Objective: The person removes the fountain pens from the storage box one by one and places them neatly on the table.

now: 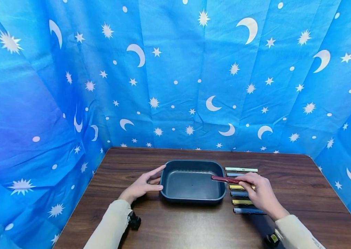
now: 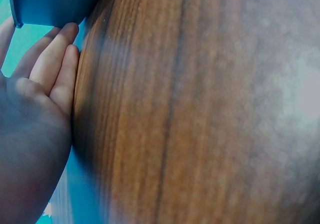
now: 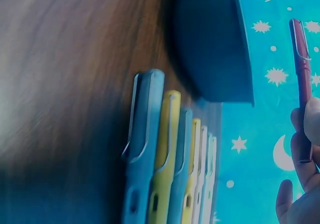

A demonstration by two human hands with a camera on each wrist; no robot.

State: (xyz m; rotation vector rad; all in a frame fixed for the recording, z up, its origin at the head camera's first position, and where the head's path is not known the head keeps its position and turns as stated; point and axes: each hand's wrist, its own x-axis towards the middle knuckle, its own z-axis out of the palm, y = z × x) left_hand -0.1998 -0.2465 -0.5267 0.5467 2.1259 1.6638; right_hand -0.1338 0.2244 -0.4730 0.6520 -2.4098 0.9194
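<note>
In the head view, a dark blue-grey rectangular container (image 1: 191, 186) stands on the table. My left hand (image 1: 142, 185) rests against its left side, fingers fairly straight and spread, with fingertips at the rim; the left wrist view shows them at the container wall. My right hand (image 1: 262, 195) pinches a dark red pen (image 3: 302, 69) with a metal clip near one end. Held roughly level in the head view, the pen reaches over the container's right rim, its clip end above the inside. Beneath the right hand lies a row of clipped pens, partly hidden by it.
The row right of the container includes a mint pen (image 1: 241, 169) at the back, a yellow pen (image 1: 240, 202) and a blue pen (image 1: 247, 210) at the front. The brown wood-grain table (image 1: 188, 224) meets a blue star-and-moon cloth (image 1: 175, 69) behind.
</note>
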